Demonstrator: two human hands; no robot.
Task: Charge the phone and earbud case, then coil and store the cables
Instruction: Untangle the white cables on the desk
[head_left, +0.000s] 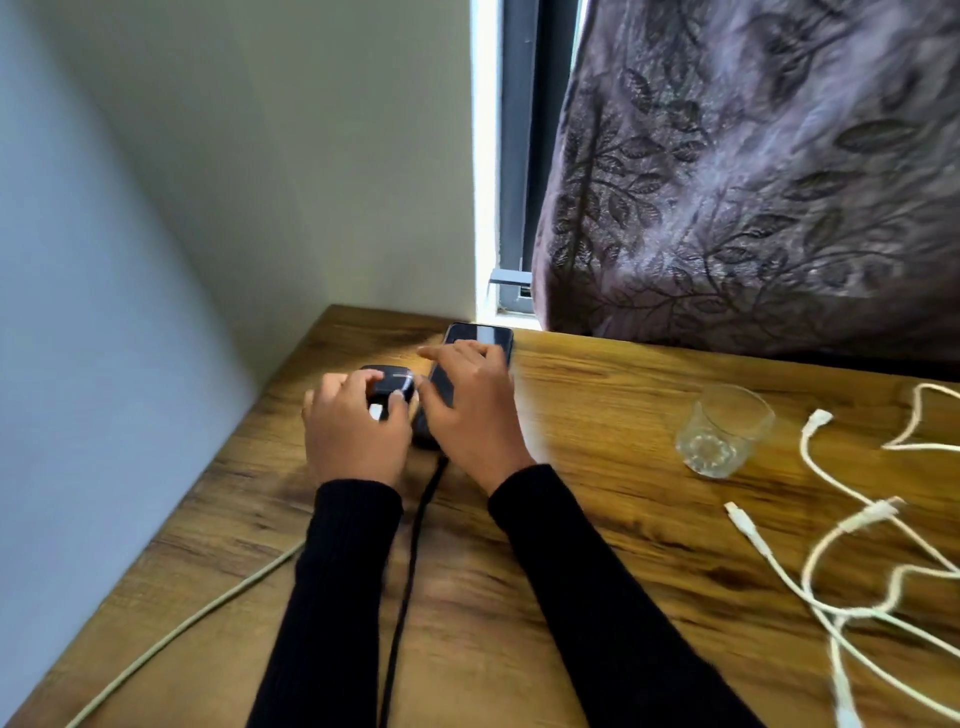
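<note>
At the table's far corner, we are curling our left hand around the black earbud case, while our right hand is lying flat-fingered on the phone, whose long axis is running toward twelve o'clock, just at three o'clock from the case.

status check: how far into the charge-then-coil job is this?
Early. Looks done: a black cable runs up to the phone, though the plug is hidden under the right hand resting on it. In hand: the left hand grips the earbud case with a white connector at its fingers. Left: the white cables by the glass lie loose, uncoiled.
</note>
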